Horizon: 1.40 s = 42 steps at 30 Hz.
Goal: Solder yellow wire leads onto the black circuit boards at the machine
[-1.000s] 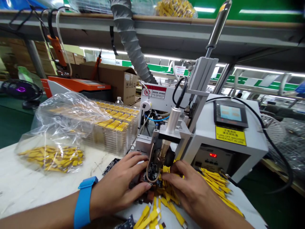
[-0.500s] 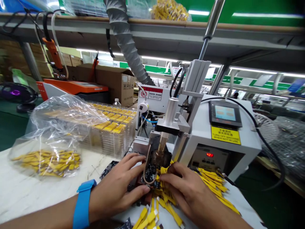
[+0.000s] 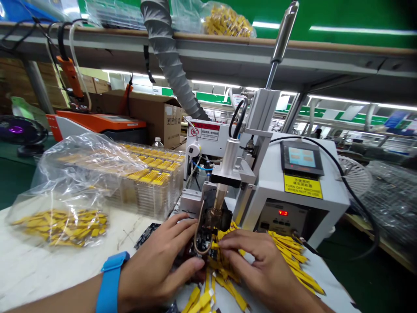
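My left hand [image 3: 163, 256], with a blue wrist strap [image 3: 112, 278], lies with fingers stretched and thumb apart at the left edge of a dark circuit board [image 3: 204, 241]. The board sits under the metal head [image 3: 216, 213] of a bench machine, partly behind a curved tube. My right hand [image 3: 260, 256] pinches a yellow flat cable [image 3: 215, 244] at the board's right side; the fingers hide part of it. Loose yellow flat cables [image 3: 205, 300] lie below and between the hands. Another dark board [image 3: 146, 234] rests beyond my left fingers.
A clear bag of yellow cables [image 3: 65, 226] and stacked clear trays [image 3: 156, 187] stand at left. The machine's control box [image 3: 325, 191] is at right, with a pile of yellow cables [image 3: 296, 261] before it. A grey hose [image 3: 169, 56] hangs from the shelf [image 3: 221, 48].
The view has shifted slightly. My right fingers have moved a little and still pinch the yellow cable by the board. My left hand stays at the board's left side.
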Each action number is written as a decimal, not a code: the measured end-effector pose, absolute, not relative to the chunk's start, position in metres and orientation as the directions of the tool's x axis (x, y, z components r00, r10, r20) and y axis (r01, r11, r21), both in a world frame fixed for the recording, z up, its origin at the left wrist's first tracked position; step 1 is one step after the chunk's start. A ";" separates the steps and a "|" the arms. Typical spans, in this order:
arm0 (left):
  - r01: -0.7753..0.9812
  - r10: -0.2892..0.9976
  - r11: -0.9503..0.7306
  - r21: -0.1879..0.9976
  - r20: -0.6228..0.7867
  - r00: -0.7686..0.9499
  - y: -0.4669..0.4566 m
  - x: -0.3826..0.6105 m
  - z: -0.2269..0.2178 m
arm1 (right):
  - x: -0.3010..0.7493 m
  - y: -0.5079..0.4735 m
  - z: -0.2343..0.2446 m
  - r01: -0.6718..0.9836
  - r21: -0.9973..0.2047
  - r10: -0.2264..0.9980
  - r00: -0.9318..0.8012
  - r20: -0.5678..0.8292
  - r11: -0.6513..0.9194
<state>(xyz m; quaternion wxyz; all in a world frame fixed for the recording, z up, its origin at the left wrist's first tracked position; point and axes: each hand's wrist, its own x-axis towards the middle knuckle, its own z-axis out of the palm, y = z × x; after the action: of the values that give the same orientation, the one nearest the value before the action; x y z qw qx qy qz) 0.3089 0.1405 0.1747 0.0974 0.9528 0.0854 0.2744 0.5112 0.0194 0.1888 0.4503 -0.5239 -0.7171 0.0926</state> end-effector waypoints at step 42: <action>0.148 0.303 -0.921 0.360 0.424 0.854 0.144 0.314 0.173 | 0.557 0.008 0.183 0.985 -0.173 0.998 0.006 0.057 0.004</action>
<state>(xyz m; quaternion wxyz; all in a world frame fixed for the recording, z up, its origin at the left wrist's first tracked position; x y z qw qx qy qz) 0.3142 0.1435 0.1726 0.1592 0.9495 0.1187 0.2431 0.5573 0.0077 0.1832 0.0816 -0.7044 -0.7039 0.0410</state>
